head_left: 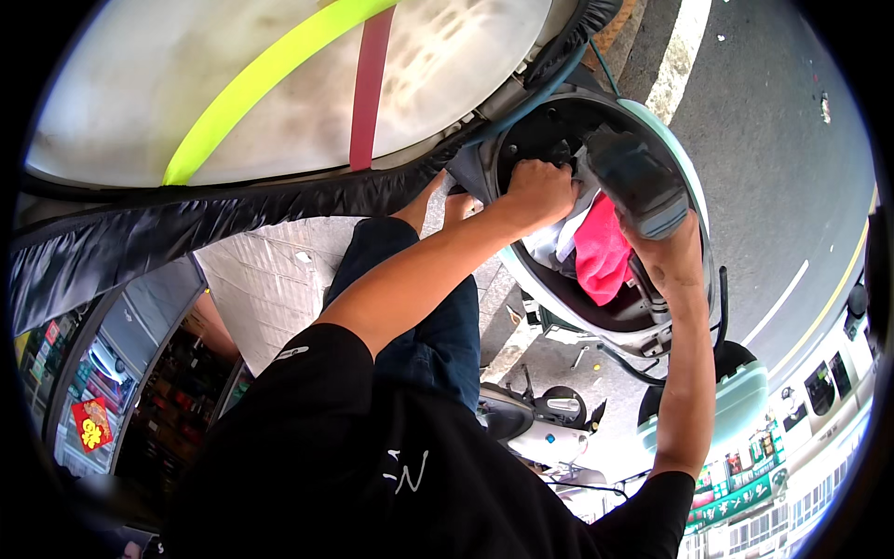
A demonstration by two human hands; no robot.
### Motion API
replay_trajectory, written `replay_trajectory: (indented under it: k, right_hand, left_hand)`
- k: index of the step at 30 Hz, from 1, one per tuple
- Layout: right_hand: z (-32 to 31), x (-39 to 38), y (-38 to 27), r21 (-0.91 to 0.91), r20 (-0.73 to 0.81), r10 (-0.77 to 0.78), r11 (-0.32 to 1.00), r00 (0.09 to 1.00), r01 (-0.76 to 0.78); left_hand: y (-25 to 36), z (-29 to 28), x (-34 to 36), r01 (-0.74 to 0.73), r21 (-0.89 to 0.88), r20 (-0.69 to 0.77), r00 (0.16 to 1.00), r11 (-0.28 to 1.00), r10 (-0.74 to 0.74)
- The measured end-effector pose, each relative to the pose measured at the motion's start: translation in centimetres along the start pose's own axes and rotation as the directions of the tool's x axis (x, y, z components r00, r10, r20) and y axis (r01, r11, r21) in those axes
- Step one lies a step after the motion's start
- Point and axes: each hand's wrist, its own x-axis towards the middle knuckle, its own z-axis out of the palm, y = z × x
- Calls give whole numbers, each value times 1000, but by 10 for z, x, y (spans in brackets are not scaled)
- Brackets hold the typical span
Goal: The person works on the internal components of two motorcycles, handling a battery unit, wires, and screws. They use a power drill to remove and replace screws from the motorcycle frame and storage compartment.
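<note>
A scooter's open storage compartment (pixel 694 177), with a pale green rim, lies in front of me. My left hand (pixel 545 191) reaches into its left side, fingers curled closed; what they hold, if anything, is hidden. My right hand (pixel 666 247) grips a dark, glossy, partly see-through object (pixel 633 172) from its near end, above the right side of the compartment. Its exact kind does not show. Between the hands a bright red cloth (pixel 601 253) lies bunched in the compartment, with whitish-grey cloth (pixel 559 244) beside it.
A large pale oval panel (pixel 279 84) with yellow-green and maroon strips and wrinkled black edging (pixel 261 219) rises at upper left. A pale green box (pixel 717 401) sits beyond my right forearm. Another scooter (pixel 549 419) stands below. Road (pixel 773 186) runs along the right; a shopfront is at left.
</note>
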Motion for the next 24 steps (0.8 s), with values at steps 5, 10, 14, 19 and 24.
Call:
replay_trajectory:
  k: [5,10,14,19,24]
  right_hand:
    - [-19,17,-26,-350,174,-108,922,979,164]
    - [-8,6,-8,-141,39,88,987,995,-81]
    - [3,-5,-2,115,-28,276,956,961,-271]
    - [4,-12,6,59,-75,249,968,966,-245]
    - [6,-17,-6,-116,-77,89,988,993,-98]
  left_hand:
    - [7,-7,-12,108,-97,62,993,989,-102]
    - [0,-8,-14,259,-374,15,962,890,-273]
    - [-7,-6,-10,287,-434,18,950,854,-310]
    - [-11,-7,-8,215,-417,-15,970,883,-244]
    - [-13,-6,-8,184,-391,-39,976,902,-215]
